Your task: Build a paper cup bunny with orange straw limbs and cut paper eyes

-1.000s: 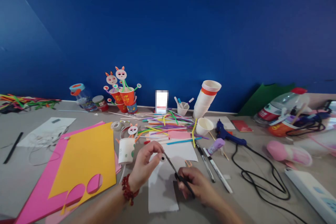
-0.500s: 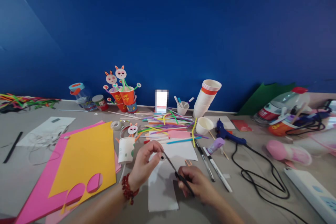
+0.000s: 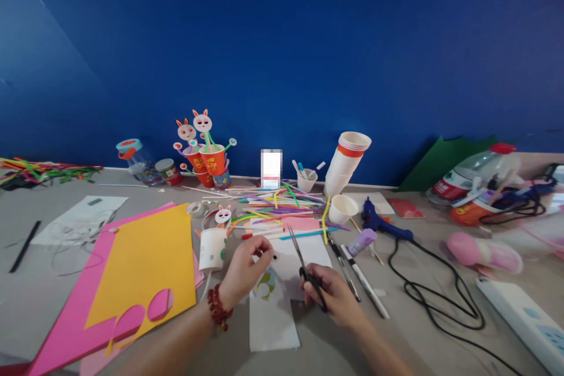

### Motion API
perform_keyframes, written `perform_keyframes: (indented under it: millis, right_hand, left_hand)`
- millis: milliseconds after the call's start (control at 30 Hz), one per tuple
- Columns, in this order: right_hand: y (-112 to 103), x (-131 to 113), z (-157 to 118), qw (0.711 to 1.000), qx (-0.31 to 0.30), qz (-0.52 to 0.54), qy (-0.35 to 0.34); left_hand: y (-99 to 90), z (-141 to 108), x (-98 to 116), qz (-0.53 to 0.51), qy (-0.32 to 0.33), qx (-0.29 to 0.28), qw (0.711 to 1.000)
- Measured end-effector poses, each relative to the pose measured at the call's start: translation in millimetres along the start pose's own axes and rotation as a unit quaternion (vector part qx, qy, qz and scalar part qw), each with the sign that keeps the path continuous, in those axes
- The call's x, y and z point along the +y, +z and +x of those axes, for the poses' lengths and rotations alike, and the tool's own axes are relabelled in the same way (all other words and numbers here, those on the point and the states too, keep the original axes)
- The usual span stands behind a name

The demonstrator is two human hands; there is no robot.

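Between thumb and fingertips, my left hand (image 3: 247, 267) pinches a small white paper piece with a black dot (image 3: 275, 257). My right hand (image 3: 328, 294) is closed round the dark handles of a pair of scissors (image 3: 300, 249), whose blades point up and away, slightly parted and clear of the paper piece. Below the hands lies a white paper strip (image 3: 274, 326); a green and blue print with a round white patch shows near its top. Left of my left hand stands a white paper cup (image 3: 212, 249) with a rabbit face (image 3: 223, 215) above it.
Pink and yellow sheets (image 3: 145, 264) lie on the left. Coloured straws (image 3: 282, 205) spread behind the hands. To the right are a white marker (image 3: 365, 283), a purple glue stick (image 3: 362, 242), a blue glue gun (image 3: 383, 226) with a looping cord, and a power strip (image 3: 524, 317). Stacked cups (image 3: 346, 164) lean by the wall.
The scissors have come away from the small paper piece, and their blades now point farther upward. The printed patch on the paper strip has come into view under my left hand.
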State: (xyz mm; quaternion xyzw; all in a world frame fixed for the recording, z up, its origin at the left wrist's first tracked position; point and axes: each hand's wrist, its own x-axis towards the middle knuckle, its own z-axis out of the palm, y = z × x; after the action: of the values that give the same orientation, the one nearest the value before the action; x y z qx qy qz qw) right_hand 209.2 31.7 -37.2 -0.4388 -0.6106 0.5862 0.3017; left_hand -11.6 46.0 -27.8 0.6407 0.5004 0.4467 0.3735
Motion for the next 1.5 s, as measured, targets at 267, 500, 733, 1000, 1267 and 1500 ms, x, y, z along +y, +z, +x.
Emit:
perform_keyframes:
  millis: [267, 500, 733, 1000, 1267, 1500]
  right_hand:
    - [-2, 7, 2, 0.996, 0.082, 0.013, -0.018]
    - [-1, 2, 1, 0.996, 0.08, 0.022, -0.022]
    - [-1, -2, 1, 0.997, 0.072, 0.029, -0.015]
    - [2, 2, 0, 0.996, 0.074, 0.037, -0.03]
    - [2, 3, 1, 0.996, 0.067, 0.05, -0.025]
    - [7, -2, -1, 0.993, 0.078, 0.087, -0.021]
  left_hand:
    - [12.9, -7, -13, 0.136, 0.026, -0.092, 0.986]
    - [10.3, -7, -4, 0.248, 0.057, -0.125, 0.959]
    - [3.6, -22, 29, 0.483, 0.033, -0.251, 0.838]
    - [13.0, -19, 31, 0.524, 0.015, -0.241, 0.817]
    - [7.3, -13, 28, 0.505, 0.017, -0.209, 0.837]
    - [5.2, -11, 29, 0.062, -0.017, -0.149, 0.987]
